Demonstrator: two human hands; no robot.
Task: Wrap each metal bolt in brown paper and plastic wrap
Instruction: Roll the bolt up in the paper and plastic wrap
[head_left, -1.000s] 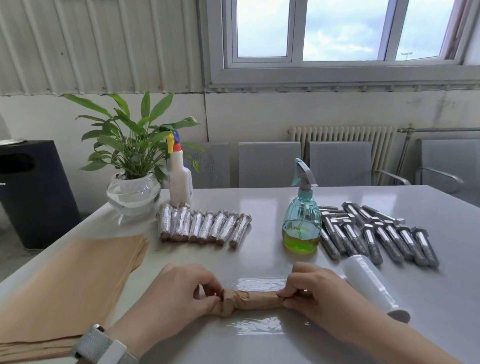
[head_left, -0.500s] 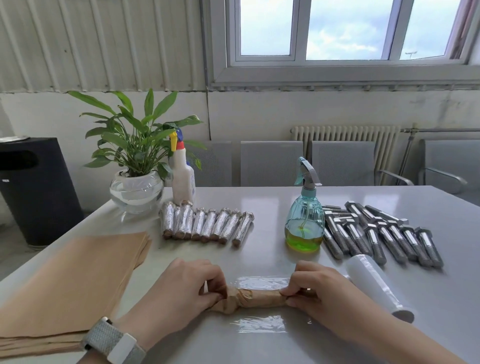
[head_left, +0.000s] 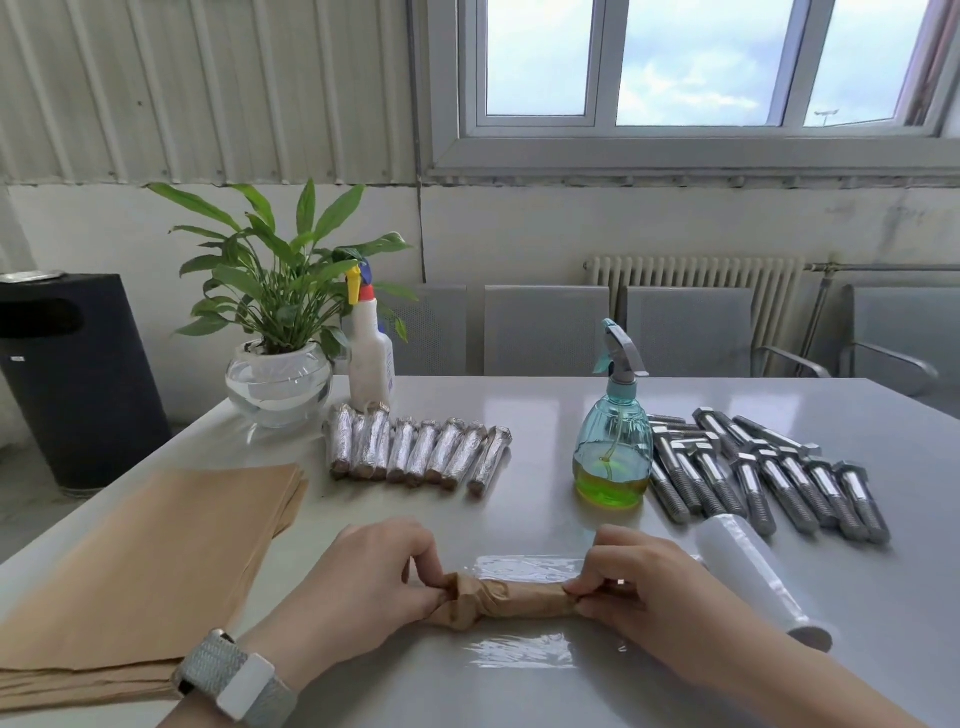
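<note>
A bolt rolled in brown paper (head_left: 511, 598) lies across a sheet of clear plastic wrap (head_left: 519, 654) on the table's near side. My left hand (head_left: 363, 582) pinches its crumpled left end. My right hand (head_left: 639, 582) pinches its right end. A roll of plastic wrap (head_left: 753, 574) lies just right of my right hand. Several bare metal bolts (head_left: 769, 473) lie at the right. Several wrapped bolts (head_left: 415, 452) sit in a row behind my left hand. A stack of brown paper sheets (head_left: 150, 577) lies at the left.
A teal spray bottle (head_left: 613, 447) with green liquid stands between the wrapped and bare bolts. A white spray bottle (head_left: 370, 358) and a potted plant (head_left: 278, 332) in a glass bowl stand at the back left. Grey chairs (head_left: 545, 330) line the far edge.
Both hands stay on the ends of the paper-wrapped bolt, which has barely moved. The view has shifted slightly.
</note>
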